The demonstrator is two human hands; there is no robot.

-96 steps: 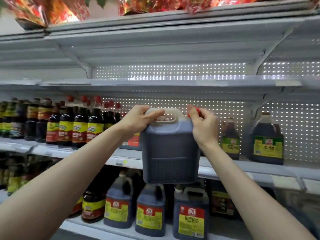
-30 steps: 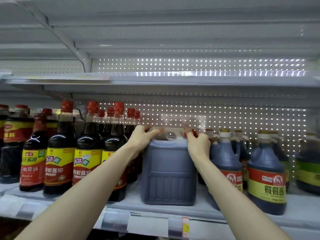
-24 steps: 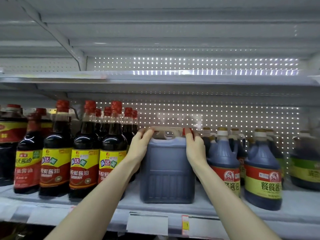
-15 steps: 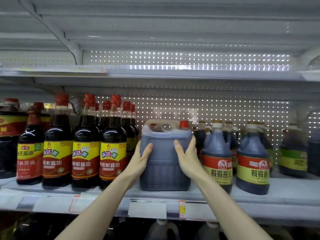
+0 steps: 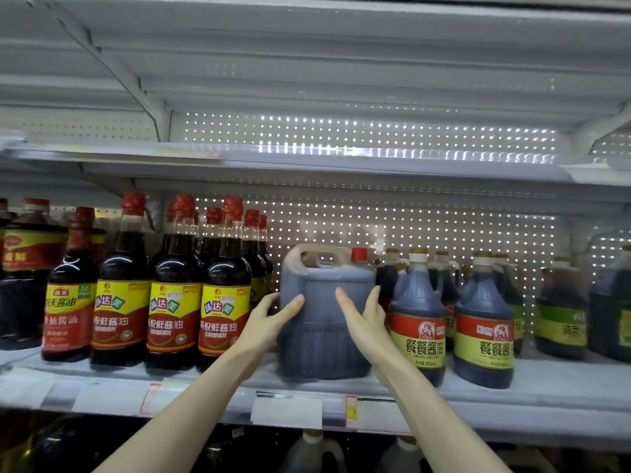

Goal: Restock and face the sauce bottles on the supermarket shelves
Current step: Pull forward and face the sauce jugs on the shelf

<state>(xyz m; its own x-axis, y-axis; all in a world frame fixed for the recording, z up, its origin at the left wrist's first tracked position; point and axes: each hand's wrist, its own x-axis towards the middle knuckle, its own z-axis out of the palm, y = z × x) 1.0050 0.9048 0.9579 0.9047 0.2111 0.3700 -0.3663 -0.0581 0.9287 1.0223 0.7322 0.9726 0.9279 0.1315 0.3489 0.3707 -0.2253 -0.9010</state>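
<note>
- Head view, watching the feed from my remote desk: the big square sauce jug [image 5: 322,339] stands upright on the middle shelf [image 5: 478,401], pretty much dead centre, with its base flat on the board close to the front edge.
- The face turned toward me is plain ribbed plastic. It has a beige handle on top and a red cap at the jug's 1 o'clock corner.
- My left hand [image 5: 269,319] sits at the jug's 8 o'clock. The thumb lies across the front face and the fingers reach round the left side. It looks loose and unclenched to me, pressing rather than gripping.
- My right hand [image 5: 365,322] is at about 4 o'clock, palm flat on the front right corner, fingers straight and pointing to 12. It's relaxed too, just pushing on it.
- At the jug's 9 o'clock there's a row of tall red-capped bottles [image 5: 225,295] with yellow and red labels facing out. The nearest is just beside my left hand, but I can't tell if they touch.
- At 3 o'clock are round-shouldered jugs [image 5: 418,322], several deep, with red and yellow labels. The closest is right by my right wrist.
- Further out toward 3 there's a green-label jug [image 5: 560,326], a bit blurry.
- At 6 o'clock the price tag strip [image 5: 286,409] runs along the shelf lip, and the tops of lower-shelf jugs [image 5: 309,452] peek out under it.
- At 12 o'clock is the perforated back panel [image 5: 409,233] with light coming through it.
</note>
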